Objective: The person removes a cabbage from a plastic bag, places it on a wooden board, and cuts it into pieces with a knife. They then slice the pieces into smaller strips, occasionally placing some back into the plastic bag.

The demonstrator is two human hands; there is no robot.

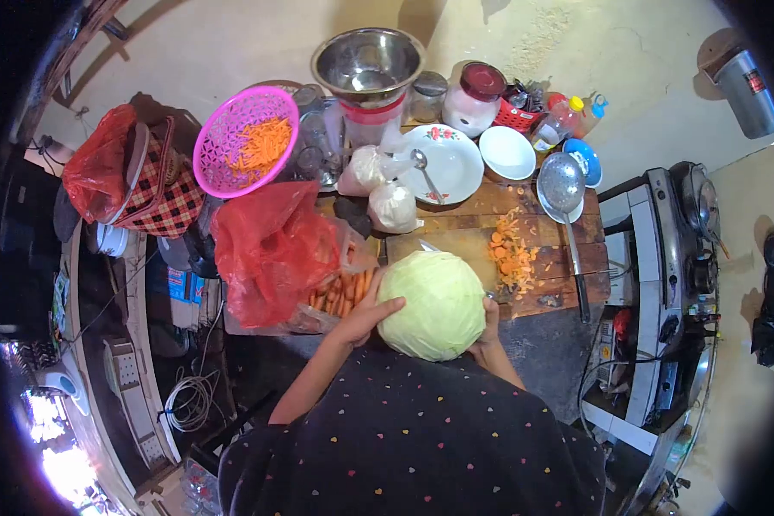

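A large pale green cabbage is held up close to my body, above the near edge of the wooden table. My left hand grips its left side, thumb lying across the front. On the right side, my right hand holds it too, with most of its fingers hidden behind the cabbage. Beyond the cabbage lies a cutting board, and a bit of a knife blade shows on it. Orange carrot pieces are scattered at the board's right.
Whole carrots lie by a red plastic bag at the left. Behind stand a pink basket with shredded carrot, a steel bowl and a floral plate. A long-handled ladle rests at the right, near a stove.
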